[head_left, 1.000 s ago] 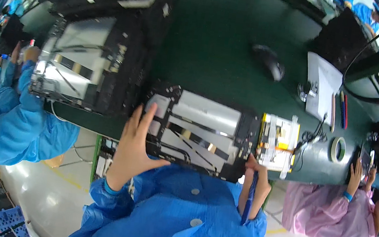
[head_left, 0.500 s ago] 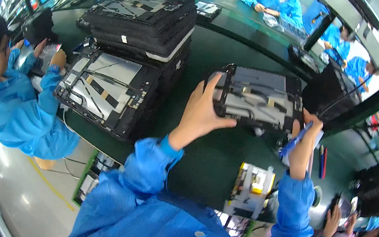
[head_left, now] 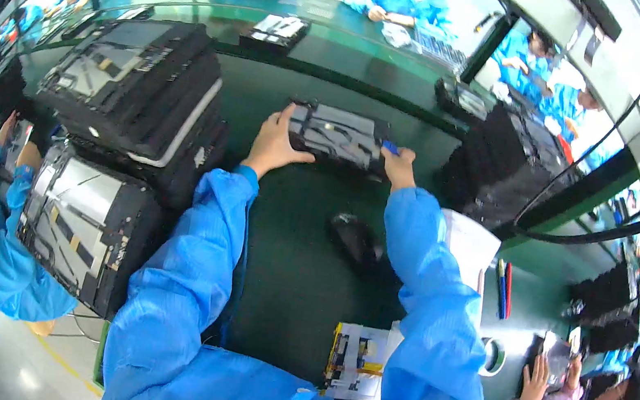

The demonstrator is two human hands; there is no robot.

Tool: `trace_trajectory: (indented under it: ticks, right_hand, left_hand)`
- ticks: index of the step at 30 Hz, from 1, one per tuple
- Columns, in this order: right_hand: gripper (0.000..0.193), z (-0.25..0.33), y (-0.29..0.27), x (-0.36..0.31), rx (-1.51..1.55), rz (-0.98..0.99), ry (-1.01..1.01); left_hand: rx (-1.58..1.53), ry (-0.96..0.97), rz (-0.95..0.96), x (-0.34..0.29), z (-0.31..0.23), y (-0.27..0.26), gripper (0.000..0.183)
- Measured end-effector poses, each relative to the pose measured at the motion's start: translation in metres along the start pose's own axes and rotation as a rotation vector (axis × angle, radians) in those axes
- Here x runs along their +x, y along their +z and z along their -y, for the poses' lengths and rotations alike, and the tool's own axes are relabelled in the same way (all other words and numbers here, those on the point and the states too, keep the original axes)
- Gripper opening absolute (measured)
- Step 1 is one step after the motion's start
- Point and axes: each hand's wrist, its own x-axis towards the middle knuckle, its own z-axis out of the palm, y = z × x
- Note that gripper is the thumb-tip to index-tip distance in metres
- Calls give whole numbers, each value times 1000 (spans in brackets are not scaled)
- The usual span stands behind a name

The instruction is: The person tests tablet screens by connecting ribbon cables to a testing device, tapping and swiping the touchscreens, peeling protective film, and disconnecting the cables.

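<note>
Black-framed device (head_left: 338, 134), likely stiff but fragile across its exposed strips, best taken by the rims, sits out over the green table (head_left: 290, 233), left hand (head_left: 273, 145) and right hand (head_left: 400, 168) gripping opposite ends!

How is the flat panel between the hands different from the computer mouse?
Shape: the panel is flat with straight sides, while the mouse is rounded.
Size: the panel is bigger than the mouse.
Colour: the panel shows silver-grey parts and black edges; the mouse looks dark nearly all over.
Hands: the panel has the left hand and right hand at its ends, but no hand is on the mouse.
Both have black or dark parts.
</note>
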Motion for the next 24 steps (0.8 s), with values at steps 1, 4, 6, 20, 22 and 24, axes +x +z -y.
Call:
trace_trajectory:
  ticks: [1,4,6,20,22,24]
  right_hand:
    - [58,12,-7,-2,3,41,-18]
    - [36,35,-56,3,-101,322,-83]
    - [27,58,-110,-5,-112,445,-242]
    - [21,28,-279,-163,65,298,25]
    - [21,29,-285,-175,68,286,64]
    - [21,23,-289,-180,68,217,3]
  left_hand:
    - [8,9,-18,3,9,2,115]
    - [250,-60,-135,7,0,-1,110]
    - [222,29,-217,4,-33,-4,86]
    - [-328,923,498,-119,-232,51,47]
    - [-303,924,525,-111,-230,55,50]
    - [-348,825,562,-102,-241,49,49]
